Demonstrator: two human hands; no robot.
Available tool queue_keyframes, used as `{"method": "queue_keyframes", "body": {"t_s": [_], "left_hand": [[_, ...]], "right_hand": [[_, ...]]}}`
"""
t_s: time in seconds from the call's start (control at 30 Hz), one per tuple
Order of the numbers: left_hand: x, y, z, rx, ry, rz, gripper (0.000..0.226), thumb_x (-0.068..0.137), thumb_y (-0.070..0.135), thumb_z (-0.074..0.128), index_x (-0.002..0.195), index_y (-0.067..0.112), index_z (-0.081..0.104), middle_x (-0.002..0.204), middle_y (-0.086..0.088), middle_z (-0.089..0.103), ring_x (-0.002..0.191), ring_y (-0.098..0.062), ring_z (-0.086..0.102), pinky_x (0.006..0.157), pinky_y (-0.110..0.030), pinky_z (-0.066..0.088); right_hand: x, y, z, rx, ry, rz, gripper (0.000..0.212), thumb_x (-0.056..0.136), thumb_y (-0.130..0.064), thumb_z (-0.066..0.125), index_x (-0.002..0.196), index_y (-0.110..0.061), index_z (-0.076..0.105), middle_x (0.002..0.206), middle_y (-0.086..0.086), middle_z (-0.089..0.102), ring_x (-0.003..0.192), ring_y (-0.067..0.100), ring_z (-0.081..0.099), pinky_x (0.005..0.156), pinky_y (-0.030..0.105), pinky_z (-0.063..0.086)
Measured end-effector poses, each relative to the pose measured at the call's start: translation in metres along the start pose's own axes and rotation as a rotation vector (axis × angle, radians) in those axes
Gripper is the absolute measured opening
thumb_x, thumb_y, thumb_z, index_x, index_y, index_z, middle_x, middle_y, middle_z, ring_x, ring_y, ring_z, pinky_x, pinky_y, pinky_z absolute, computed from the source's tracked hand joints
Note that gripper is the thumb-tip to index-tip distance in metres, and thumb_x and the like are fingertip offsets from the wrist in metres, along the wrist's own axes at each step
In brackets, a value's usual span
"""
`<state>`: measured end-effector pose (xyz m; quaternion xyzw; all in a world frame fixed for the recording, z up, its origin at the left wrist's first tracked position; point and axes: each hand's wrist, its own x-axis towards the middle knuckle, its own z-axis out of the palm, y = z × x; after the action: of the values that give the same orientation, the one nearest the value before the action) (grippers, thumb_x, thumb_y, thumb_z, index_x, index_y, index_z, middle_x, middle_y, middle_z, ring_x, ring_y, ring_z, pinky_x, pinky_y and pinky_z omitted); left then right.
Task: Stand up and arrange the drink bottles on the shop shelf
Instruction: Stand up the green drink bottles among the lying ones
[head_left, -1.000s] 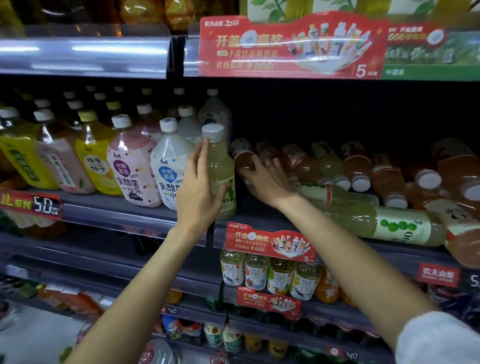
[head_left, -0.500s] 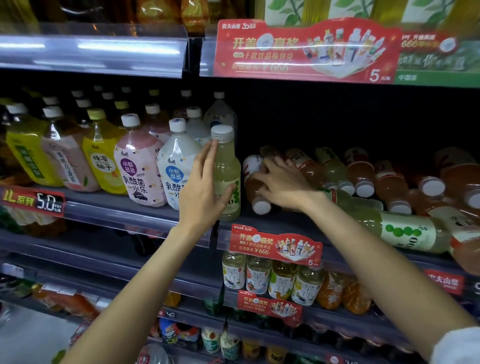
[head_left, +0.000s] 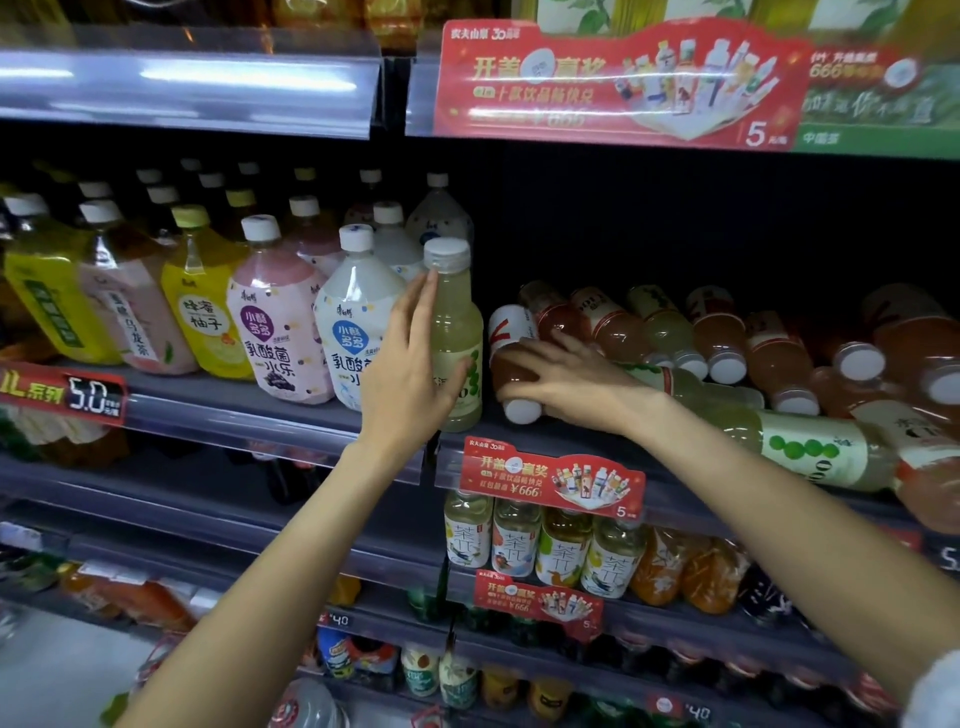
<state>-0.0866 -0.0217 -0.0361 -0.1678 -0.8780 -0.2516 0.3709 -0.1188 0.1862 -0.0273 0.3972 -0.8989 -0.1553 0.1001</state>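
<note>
Right hand (head_left: 563, 382) grip clamped on lying red bottle (head_left: 511, 353); left hand (head_left: 410, 374) fingers straight, steadying upright pale bottle (head_left: 457, 332) on shelf (head_left: 291, 410).

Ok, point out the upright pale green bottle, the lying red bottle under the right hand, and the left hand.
upright pale green bottle (head_left: 457, 332), head view, on its bare upper body.
lying red bottle (head_left: 511, 325), head view, on its white label.
left hand (head_left: 405, 374), head view, on the back of the hand.

Clear glossy plastic bottles (head_left: 453, 332) (white ribbed caps) above a shiny transparent shelf-edge strip (head_left: 270, 421) with glossy paper tags.
</note>
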Motion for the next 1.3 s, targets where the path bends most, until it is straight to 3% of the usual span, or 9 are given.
{"method": "queue_keyframes", "body": {"t_s": [0.1,0.17,0.23,0.47,0.67,0.93,1.03,1.13,1.3], "left_hand": [[-0.005,-0.003,0.005,0.019,-0.011,0.014,0.090,0.080,0.022,0.075,0.151,0.007,0.022,0.146,-0.015,0.038,0.107,-0.026,0.057,0.052,-0.015,0.039],[-0.006,-0.006,0.008,0.022,-0.017,0.009,0.095,0.077,0.022,0.077,0.151,0.007,0.020,0.147,-0.016,0.036,0.118,-0.032,0.053,0.064,-0.028,0.050],[-0.005,-0.006,0.010,0.028,-0.012,0.001,0.097,0.075,0.021,0.079,0.151,0.007,0.019,0.146,-0.017,0.036,0.123,-0.033,0.049,0.074,-0.034,0.053],[-0.004,-0.003,0.011,0.037,-0.011,-0.022,0.099,0.074,0.020,0.080,0.151,0.007,0.019,0.147,-0.016,0.035,0.125,-0.031,0.047,0.079,-0.031,0.050],[-0.005,-0.001,0.010,0.038,-0.009,-0.035,0.098,0.075,0.021,0.079,0.151,0.009,0.018,0.148,-0.012,0.034,0.120,-0.030,0.052,0.066,-0.019,0.040],[-0.001,-0.001,0.013,-0.001,-0.010,-0.038,0.098,0.076,0.020,0.078,0.151,0.011,0.016,0.149,-0.011,0.033,0.119,-0.027,0.051,0.059,-0.022,0.042],[0.000,-0.001,0.014,-0.017,-0.009,-0.039,0.097,0.076,0.019,0.077,0.152,0.012,0.016,0.150,-0.011,0.032,0.122,-0.025,0.046,0.058,-0.022,0.043],[0.000,-0.001,0.015,-0.018,-0.018,-0.042,0.097,0.076,0.019,0.078,0.151,0.011,0.017,0.149,-0.012,0.033,0.119,-0.026,0.050,0.056,-0.021,0.039],[0.000,-0.001,0.019,-0.036,-0.001,-0.051,0.098,0.075,0.018,0.078,0.152,0.012,0.018,0.149,-0.012,0.034,0.120,-0.021,0.045,0.057,-0.021,0.040]], "right_hand": [[-0.001,0.001,0.007,0.437,0.363,0.133,0.049,0.082,-0.020,0.071,0.129,-0.021,0.055,0.143,0.011,0.044,0.133,0.032,0.039,0.109,0.051,0.026],[0.005,0.003,-0.003,0.868,0.585,0.347,0.049,0.082,-0.023,0.072,0.128,-0.016,0.054,0.128,0.001,0.055,0.122,0.020,0.049,0.105,0.030,0.036],[0.016,0.008,-0.019,1.069,0.693,0.522,0.048,0.084,-0.024,0.070,0.128,-0.014,0.052,0.117,-0.006,0.056,0.111,0.011,0.053,0.089,0.008,0.039],[0.063,0.020,-0.035,0.953,0.593,0.683,0.051,0.092,-0.045,0.054,0.133,-0.016,0.042,0.115,0.010,0.064,0.103,0.027,0.062,0.087,0.042,0.051],[0.077,0.025,-0.026,1.149,0.500,0.701,0.050,0.095,-0.042,0.049,0.137,-0.017,0.040,0.125,0.011,0.059,0.112,0.026,0.058,0.094,0.039,0.048],[0.066,0.017,-0.020,1.401,0.506,0.533,0.056,0.097,-0.026,0.051,0.147,-0.018,0.028,0.141,0.008,0.046,0.125,0.016,0.047,0.103,0.030,0.041],[0.040,0.014,-0.010,1.274,0.585,0.511,0.055,0.097,-0.016,0.052,0.146,-0.015,0.028,0.141,0.009,0.044,0.128,0.015,0.043,0.100,0.023,0.038],[0.007,0.019,0.005,0.918,0.621,0.580,0.045,0.093,-0.014,0.056,0.137,-0.017,0.044,0.129,0.007,0.055,0.119,0.018,0.051,0.099,0.036,0.044],[-0.020,0.028,0.004,0.435,0.236,0.805,0.044,0.094,-0.037,0.051,0.135,-0.023,0.042,0.132,0.007,0.052,0.123,0.030,0.045,0.105,0.045,0.030]]}}
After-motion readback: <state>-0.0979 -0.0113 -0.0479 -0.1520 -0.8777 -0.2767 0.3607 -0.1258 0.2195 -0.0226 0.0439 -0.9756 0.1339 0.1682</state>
